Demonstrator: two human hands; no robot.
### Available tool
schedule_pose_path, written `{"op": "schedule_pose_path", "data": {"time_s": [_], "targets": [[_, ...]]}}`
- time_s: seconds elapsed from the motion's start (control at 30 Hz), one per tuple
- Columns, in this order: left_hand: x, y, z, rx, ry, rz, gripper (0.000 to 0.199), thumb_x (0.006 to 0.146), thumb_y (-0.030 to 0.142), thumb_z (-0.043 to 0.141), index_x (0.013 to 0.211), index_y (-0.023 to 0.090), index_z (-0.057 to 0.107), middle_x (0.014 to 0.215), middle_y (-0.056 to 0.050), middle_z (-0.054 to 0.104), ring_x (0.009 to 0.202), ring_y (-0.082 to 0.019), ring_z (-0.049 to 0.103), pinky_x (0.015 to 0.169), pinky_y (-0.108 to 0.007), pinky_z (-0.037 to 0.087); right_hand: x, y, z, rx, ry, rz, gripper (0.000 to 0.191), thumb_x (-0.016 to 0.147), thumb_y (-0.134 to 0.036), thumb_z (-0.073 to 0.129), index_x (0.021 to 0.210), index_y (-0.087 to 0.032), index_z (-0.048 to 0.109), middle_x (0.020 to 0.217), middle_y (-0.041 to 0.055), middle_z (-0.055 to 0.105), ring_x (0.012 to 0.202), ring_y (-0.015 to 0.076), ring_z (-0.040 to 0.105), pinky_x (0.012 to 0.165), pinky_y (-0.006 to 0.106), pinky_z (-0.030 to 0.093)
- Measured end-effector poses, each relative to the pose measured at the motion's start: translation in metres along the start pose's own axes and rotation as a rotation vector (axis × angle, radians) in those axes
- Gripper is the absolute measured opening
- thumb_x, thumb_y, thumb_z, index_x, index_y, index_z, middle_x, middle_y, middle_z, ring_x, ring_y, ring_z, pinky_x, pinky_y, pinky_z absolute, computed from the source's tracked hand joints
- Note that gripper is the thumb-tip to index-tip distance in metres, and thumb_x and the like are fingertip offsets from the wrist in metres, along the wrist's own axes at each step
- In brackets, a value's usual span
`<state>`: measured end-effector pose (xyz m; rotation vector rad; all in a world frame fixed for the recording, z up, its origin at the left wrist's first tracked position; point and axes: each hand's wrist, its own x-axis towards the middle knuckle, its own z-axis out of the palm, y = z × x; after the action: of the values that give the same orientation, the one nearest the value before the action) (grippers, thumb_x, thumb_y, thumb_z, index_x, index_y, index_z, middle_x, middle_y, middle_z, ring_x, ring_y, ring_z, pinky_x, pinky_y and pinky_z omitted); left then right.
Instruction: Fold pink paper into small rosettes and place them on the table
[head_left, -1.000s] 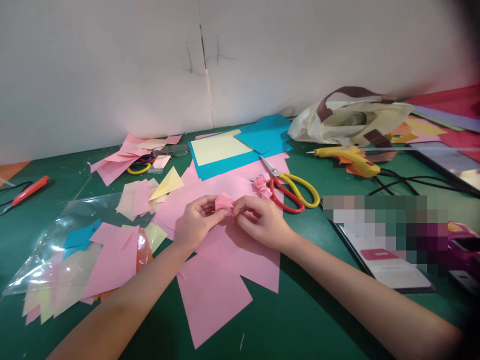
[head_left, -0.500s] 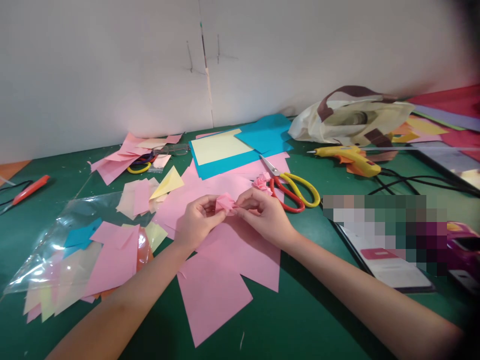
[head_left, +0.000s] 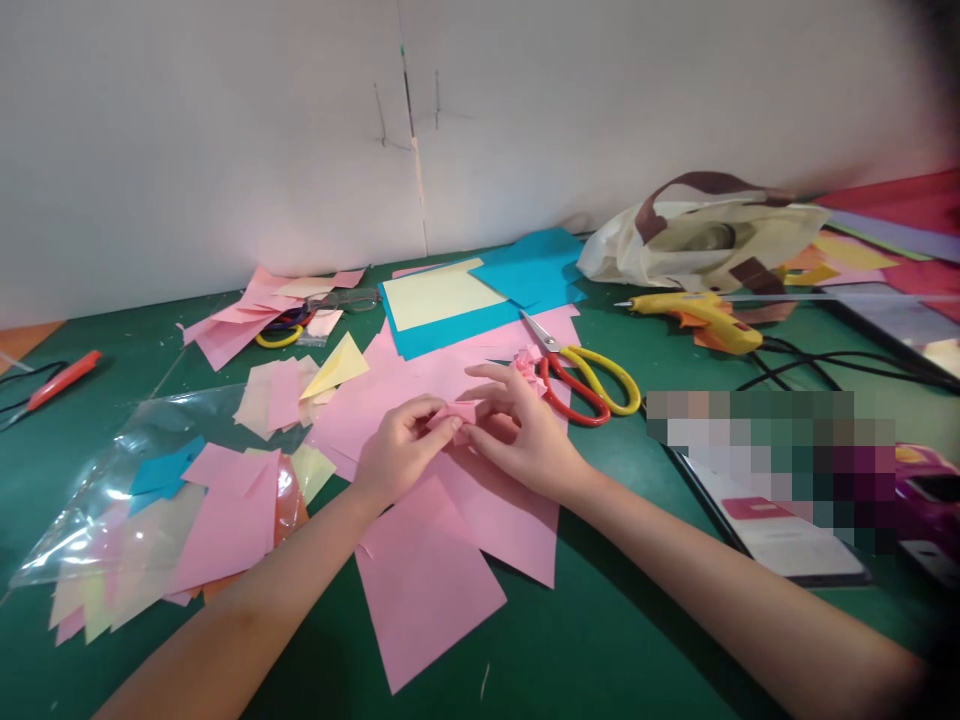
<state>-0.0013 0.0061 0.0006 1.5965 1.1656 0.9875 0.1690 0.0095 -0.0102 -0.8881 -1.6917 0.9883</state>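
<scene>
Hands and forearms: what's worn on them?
The left hand and right hand wear no gloves, and no ring shows, though some fingers are partly hidden. The left forearm and right forearm show no sleeve, watch or bracelet.

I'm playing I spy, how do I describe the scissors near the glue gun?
On the green table, find the bag at the back. The scissors lie nearer and to its left, beside a folded pink flower. One loop is red, the other yellow, unlike the mostly yellow glue gun.
</scene>
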Motion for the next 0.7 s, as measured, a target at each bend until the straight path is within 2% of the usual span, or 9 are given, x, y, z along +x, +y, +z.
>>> {"op": "schedule_pose_path", "data": {"time_s": [0.07, 0.13, 0.2, 0.27, 0.33, 0.43, 0.5, 0.57, 0.7], "targets": [[0.0000, 0.0009, -0.0003, 0.056, -0.013, 0.034, 0.023, 0.085, 0.028, 0.055, 0.065, 0.019, 0.059, 0.067, 0.001, 0.055, 0.067, -0.014, 0.053, 0.065, -0.027, 0.042, 0.0009, 0.0003, -0.0009, -0.069, 0.015, -0.133, 0.035, 0.079, -0.011, 0.057, 0.110, -0.024, 0.051, 0.104, 0.0064, 0.061, 0.083, 0.0158, 0.063, 0.072, 0.033, 0.055], [0.0002, 0.0023, 0.0000, 0.065, -0.029, 0.066, 0.025, 0.087, 0.030, 0.051, 0.065, 0.019, 0.058, 0.070, 0.000, 0.054, 0.068, -0.014, 0.052, 0.066, -0.027, 0.042, 0.0019, 0.0000, -0.0021, -0.136, 0.005, -0.223, 0.021, 0.081, -0.010, 0.055, 0.097, -0.023, 0.059, 0.101, 0.0061, 0.062, 0.091, 0.0177, 0.062, 0.077, 0.034, 0.054], [0.0001, 0.0040, 0.0008, 0.051, -0.050, 0.084, 0.022, 0.088, 0.033, 0.051, 0.073, 0.019, 0.061, 0.077, -0.001, 0.057, 0.075, -0.015, 0.055, 0.070, -0.028, 0.043, 0.0025, -0.0004, -0.0030, -0.166, 0.000, -0.233, 0.017, 0.083, -0.011, 0.054, 0.090, -0.024, 0.063, 0.093, 0.0050, 0.064, 0.092, 0.0184, 0.062, 0.080, 0.035, 0.053], [-0.0007, 0.0054, 0.0017, 0.044, -0.060, 0.071, 0.015, 0.083, 0.034, 0.057, 0.080, 0.020, 0.061, 0.081, -0.002, 0.059, 0.077, -0.016, 0.056, 0.070, -0.028, 0.044, 0.0023, -0.0004, -0.0032, -0.165, 0.035, -0.182, 0.015, 0.083, -0.014, 0.057, 0.090, -0.024, 0.065, 0.089, 0.0042, 0.066, 0.085, 0.0178, 0.063, 0.077, 0.035, 0.054], [-0.0018, 0.0058, 0.0023, 0.066, -0.053, 0.030, 0.018, 0.076, 0.035, 0.067, 0.082, 0.020, 0.061, 0.078, 0.000, 0.059, 0.073, -0.016, 0.056, 0.064, -0.026, 0.045, 0.0016, 0.0003, -0.0027, -0.158, 0.068, -0.124, 0.013, 0.082, -0.016, 0.061, 0.092, -0.023, 0.065, 0.088, 0.0037, 0.067, 0.078, 0.0168, 0.063, 0.073, 0.034, 0.054], [-0.0028, 0.0045, 0.0024, 0.107, 0.031, -0.022, 0.023, 0.072, 0.034, 0.070, 0.088, 0.020, 0.061, 0.079, 0.000, 0.061, 0.071, -0.016, 0.058, 0.062, -0.026, 0.045, 0.0006, 0.0019, -0.0023, -0.162, 0.071, -0.096, 0.014, 0.081, -0.018, 0.064, 0.094, -0.023, 0.066, 0.088, 0.0038, 0.068, 0.075, 0.0158, 0.063, 0.072, 0.033, 0.054], [-0.0027, 0.0029, 0.0023, 0.099, 0.108, -0.044, 0.024, 0.074, 0.032, 0.068, 0.094, 0.020, 0.061, 0.085, -0.002, 0.065, 0.077, -0.019, 0.060, 0.067, -0.029, 0.046, 0.0006, 0.0024, -0.0027, -0.183, 0.076, -0.126, 0.013, 0.082, -0.017, 0.062, 0.094, -0.023, 0.066, 0.089, 0.0039, 0.067, 0.079, 0.0164, 0.063, 0.074, 0.033, 0.054], [-0.0021, 0.0013, 0.0023, 0.069, 0.137, -0.051, 0.022, 0.077, 0.032, 0.064, 0.096, 0.019, 0.062, 0.088, -0.004, 0.066, 0.082, -0.021, 0.061, 0.073, -0.031, 0.047, 0.0012, 0.0019, -0.0033, -0.214, 0.101, -0.167, 0.015, 0.083, -0.015, 0.060, 0.093, -0.024, 0.066, 0.092, 0.0047, 0.066, 0.087, 0.0183, 0.062, 0.076, 0.034, 0.054], [-0.0017, 0.0007, 0.0022, 0.029, 0.062, -0.026, 0.012, 0.083, 0.028, 0.055, 0.087, 0.019, 0.062, 0.083, -0.003, 0.065, 0.081, -0.020, 0.060, 0.074, -0.030, 0.045, 0.0026, -0.0004, -0.0040, -0.280, 0.160, -0.260, 0.020, 0.081, -0.014, 0.058, 0.096, -0.025, 0.062, 0.108, 0.0082, 0.059, 0.106, 0.0232, 0.057, 0.085, 0.041, 0.052]]}}
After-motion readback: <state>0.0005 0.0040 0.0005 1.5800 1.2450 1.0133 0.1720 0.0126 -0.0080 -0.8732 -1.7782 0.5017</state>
